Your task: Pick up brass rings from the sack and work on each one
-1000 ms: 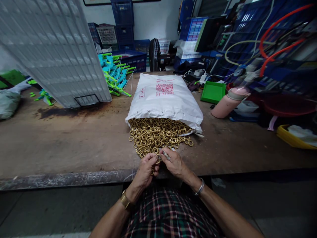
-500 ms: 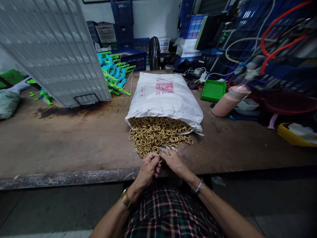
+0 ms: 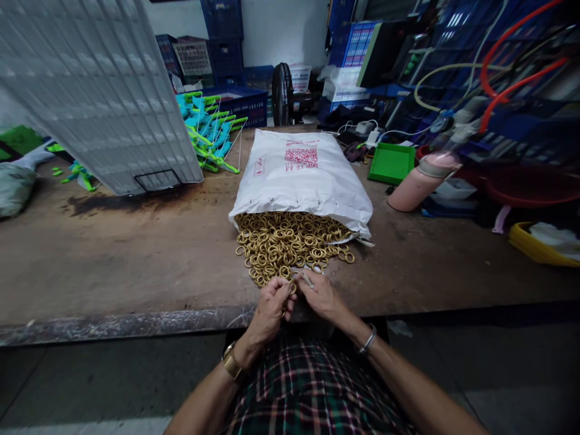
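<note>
My left hand (image 3: pixel 273 308) is closed near the table's front edge, pinching a gold-coloured ring (image 3: pixel 292 288) between thumb and fingers. Close beside it, my right hand (image 3: pixel 322 297) is closed on a slim pale tool (image 3: pixel 307 280); its kind is too small to make out. Just beyond my fingers lies a heap of gold-coloured rings (image 3: pixel 283 248). They spill from the open mouth of a white woven sack (image 3: pixel 296 175) with red print, which lies flat on the table.
The brown table (image 3: pixel 136 260) carries a translucent ribbed panel (image 3: pixel 113 103) at left, with green and blue plastic pieces (image 3: pixel 211 136) behind it. To the right stand a green tray (image 3: pixel 391 163), a pink bottle (image 3: pixel 417 187) and a yellow basin (image 3: pixel 539 248). A black fan (image 3: pixel 283 93) is at the back.
My right hand has drawn slightly away to the right from the left, turning the pale tool with it. The left hand stays nearly in place with the ring.
</note>
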Motion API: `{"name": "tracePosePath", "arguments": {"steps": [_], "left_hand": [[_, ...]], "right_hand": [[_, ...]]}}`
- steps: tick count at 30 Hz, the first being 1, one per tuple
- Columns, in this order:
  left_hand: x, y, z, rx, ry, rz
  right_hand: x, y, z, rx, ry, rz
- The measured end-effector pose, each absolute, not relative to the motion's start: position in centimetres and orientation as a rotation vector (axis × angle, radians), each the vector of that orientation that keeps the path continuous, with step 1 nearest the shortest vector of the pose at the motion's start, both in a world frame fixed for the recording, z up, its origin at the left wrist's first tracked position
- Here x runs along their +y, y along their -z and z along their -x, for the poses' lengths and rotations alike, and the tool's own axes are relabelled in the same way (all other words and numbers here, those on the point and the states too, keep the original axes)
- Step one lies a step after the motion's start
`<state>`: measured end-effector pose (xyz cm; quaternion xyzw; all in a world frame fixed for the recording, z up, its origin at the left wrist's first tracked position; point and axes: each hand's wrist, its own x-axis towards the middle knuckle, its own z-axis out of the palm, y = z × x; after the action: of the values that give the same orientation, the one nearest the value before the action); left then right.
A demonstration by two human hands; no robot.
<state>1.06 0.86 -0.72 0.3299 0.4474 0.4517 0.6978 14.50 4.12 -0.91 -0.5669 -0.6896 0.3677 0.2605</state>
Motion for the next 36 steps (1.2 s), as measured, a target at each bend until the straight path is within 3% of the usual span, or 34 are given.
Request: {"name": "tracePosePath", "arguments": {"steps": [6,14,23,36], "left_hand": [[1.0,1.0,-0.9,1.122,-1.022,-0.931],[0.7,1.3,-0.9,1.185,-0.99,-0.95],[0.0,-1.0,-0.3,0.895,-0.954,-0.652],[0.4,0.5,0.7,0.79,-0.986,-0.303]], "right_hand": [[3.2,0.8,-14.7,-2.31,-0.698,1.531],[3.2,1.3,-14.3,-2.475,-0.589,1.655],[4.7,0.9,-16.2,-2.217,-0.509,1.909],[4.9,1.3,-13.6,-2.132,-0.413,1.974]]}}
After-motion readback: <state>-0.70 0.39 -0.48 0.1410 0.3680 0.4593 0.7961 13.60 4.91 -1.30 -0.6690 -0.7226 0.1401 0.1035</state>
